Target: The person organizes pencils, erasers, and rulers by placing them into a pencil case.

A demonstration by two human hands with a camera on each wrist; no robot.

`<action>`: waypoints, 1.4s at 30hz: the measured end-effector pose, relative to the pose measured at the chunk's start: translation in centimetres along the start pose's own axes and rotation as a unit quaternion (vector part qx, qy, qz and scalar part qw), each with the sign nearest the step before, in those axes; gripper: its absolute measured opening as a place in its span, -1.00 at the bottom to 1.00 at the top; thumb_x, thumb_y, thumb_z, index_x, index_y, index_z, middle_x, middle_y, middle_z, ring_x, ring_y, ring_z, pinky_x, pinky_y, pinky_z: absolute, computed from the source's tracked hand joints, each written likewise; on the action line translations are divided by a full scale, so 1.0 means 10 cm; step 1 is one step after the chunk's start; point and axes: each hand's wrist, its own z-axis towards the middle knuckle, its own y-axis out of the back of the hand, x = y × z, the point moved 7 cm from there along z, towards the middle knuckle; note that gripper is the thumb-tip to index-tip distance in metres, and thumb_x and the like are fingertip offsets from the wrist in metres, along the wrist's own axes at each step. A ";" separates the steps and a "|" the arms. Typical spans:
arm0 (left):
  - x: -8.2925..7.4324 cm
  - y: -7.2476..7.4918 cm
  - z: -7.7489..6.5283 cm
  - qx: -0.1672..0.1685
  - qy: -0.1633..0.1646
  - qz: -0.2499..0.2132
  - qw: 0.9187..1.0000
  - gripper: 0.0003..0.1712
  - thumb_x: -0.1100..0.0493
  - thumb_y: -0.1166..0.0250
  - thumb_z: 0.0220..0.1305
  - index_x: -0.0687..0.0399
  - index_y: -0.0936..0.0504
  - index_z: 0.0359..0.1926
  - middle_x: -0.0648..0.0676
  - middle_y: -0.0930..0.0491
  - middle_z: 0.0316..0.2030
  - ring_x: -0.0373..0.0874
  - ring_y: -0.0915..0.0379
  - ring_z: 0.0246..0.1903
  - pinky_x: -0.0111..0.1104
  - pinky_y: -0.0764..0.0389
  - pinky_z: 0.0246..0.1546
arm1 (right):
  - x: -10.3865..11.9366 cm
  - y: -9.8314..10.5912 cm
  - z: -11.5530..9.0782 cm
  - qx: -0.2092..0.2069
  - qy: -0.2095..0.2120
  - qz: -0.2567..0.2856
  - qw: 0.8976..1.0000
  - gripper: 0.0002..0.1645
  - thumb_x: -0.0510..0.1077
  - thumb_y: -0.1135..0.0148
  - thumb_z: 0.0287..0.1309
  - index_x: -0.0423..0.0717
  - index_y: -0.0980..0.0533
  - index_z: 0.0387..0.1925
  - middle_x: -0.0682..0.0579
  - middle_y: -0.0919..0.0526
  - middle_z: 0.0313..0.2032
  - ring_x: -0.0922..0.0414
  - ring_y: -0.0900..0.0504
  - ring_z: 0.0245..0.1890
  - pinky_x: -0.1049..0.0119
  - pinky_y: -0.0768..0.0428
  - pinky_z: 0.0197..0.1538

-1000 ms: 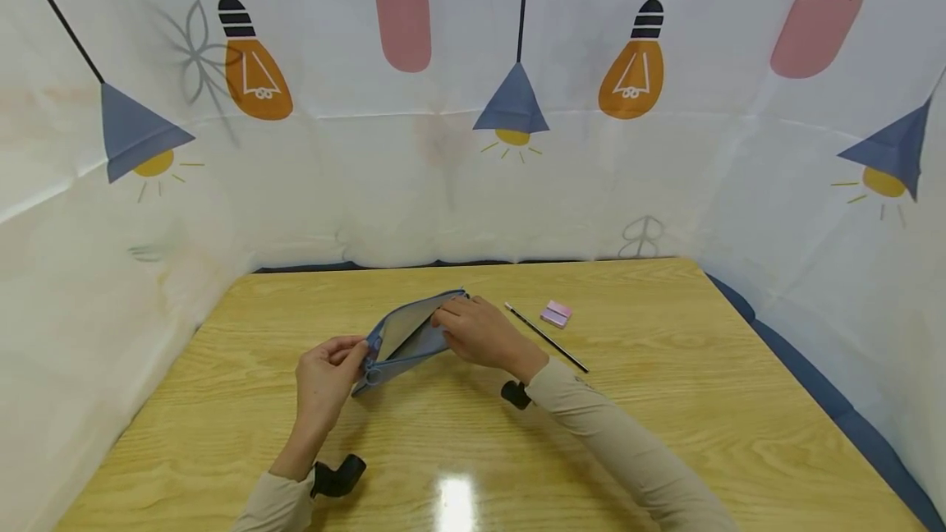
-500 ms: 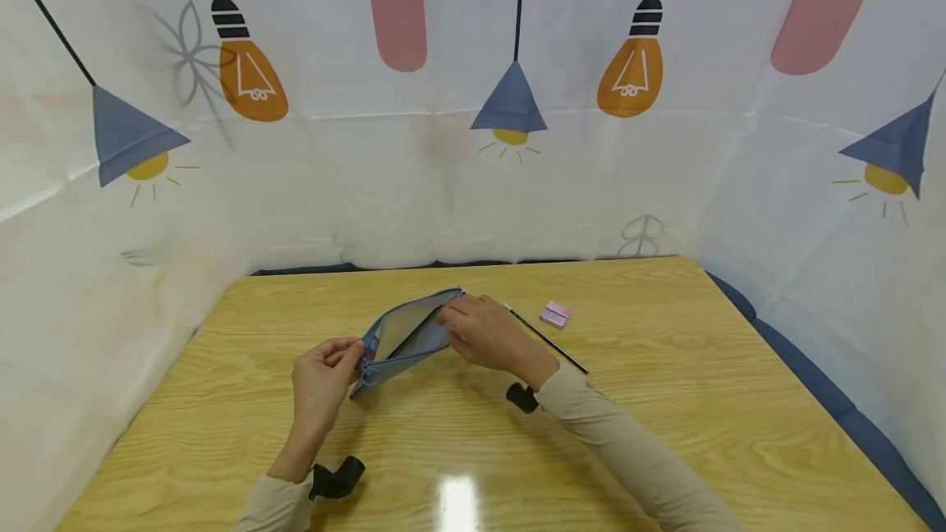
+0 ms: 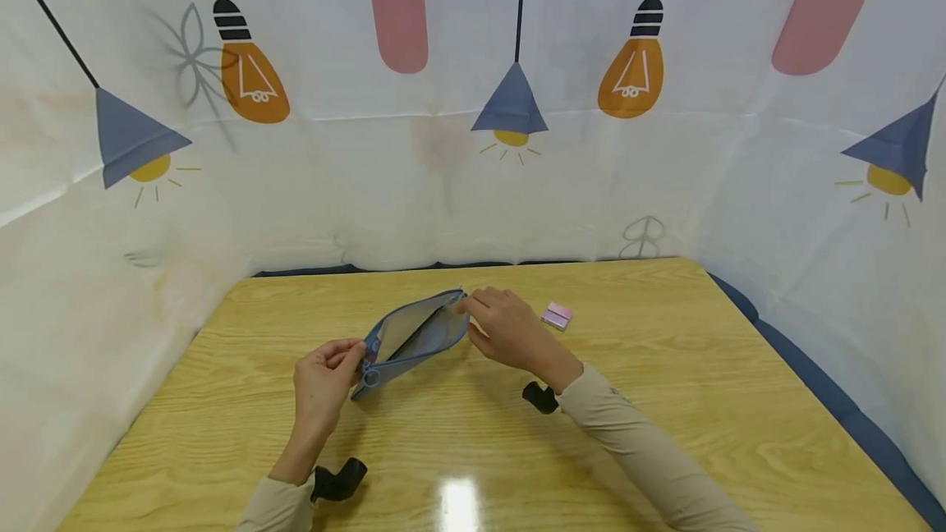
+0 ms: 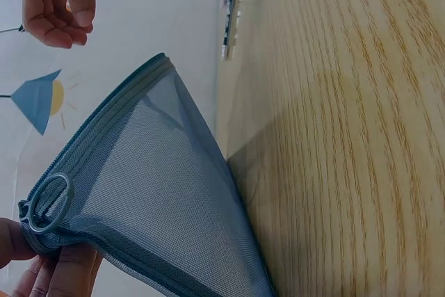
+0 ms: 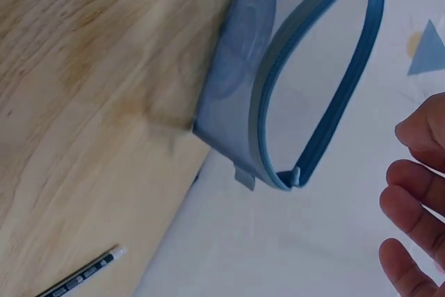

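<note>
Drawing back from the pouch (image 4: pixel 160 172), the right hand (image 3: pixel 510 331) hangs bare, fingers loosely apart; the left hand (image 3: pixel 325 376) pinches one corner, so the gaping mouth seems unobstructed.

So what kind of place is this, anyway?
Probably a little screened-off work spot indoors, though I can't tell what building. A creased white sheet with lamp pictures surrounds a wooden table on three sides, and someone's left hand holds a blue mesh pouch there.
</note>
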 end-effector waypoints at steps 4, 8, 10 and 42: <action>0.01 0.01 0.01 -0.001 0.002 -0.006 1.000 -0.75 0.23 -0.29 0.32 0.40 -0.66 -0.13 0.17 -0.71 -0.37 -0.23 -0.64 -0.46 -0.40 -0.65 -0.42 | -0.07 0.06 -0.03 -0.004 -0.023 0.013 1.000 -0.72 -0.32 -0.41 0.01 -0.17 -0.59 -0.18 -0.02 -0.62 -0.26 0.08 -0.57 -0.36 0.21 -0.58 -0.31; 0.01 0.02 0.02 -0.004 -0.004 -0.006 1.000 -0.76 0.25 -0.29 0.32 0.40 -0.67 -0.14 0.18 -0.70 -0.37 -0.23 -0.64 -0.47 -0.40 -0.65 -0.43 | -0.13 0.12 -0.06 -0.007 -0.037 0.011 0.999 -0.73 -0.30 -0.41 0.03 -0.19 -0.57 -0.19 -0.02 -0.61 -0.25 0.06 -0.57 -0.32 0.22 -0.57 -0.31; 0.01 0.02 0.03 -0.004 -0.006 -0.007 1.000 -0.77 0.25 -0.29 0.32 0.40 -0.67 -0.15 0.18 -0.70 -0.38 -0.24 -0.63 -0.48 -0.41 -0.65 -0.44 | -0.15 0.16 -0.08 -0.010 -0.039 0.008 0.999 -0.73 -0.30 -0.40 0.03 -0.21 -0.57 -0.18 -0.04 -0.61 -0.25 0.05 -0.57 -0.32 0.23 -0.57 -0.31; 0.01 0.00 0.04 0.001 -0.009 -0.004 1.000 -0.79 0.27 -0.28 0.32 0.39 -0.67 -0.15 0.17 -0.70 -0.38 -0.24 -0.63 -0.48 -0.40 -0.65 -0.46 | -0.54 0.16 -0.50 0.032 -0.216 -0.061 0.974 -0.79 -0.24 -0.37 0.11 -0.21 -0.56 -0.21 -0.05 -0.60 -0.35 -0.02 -0.56 -0.38 0.13 -0.55 -0.43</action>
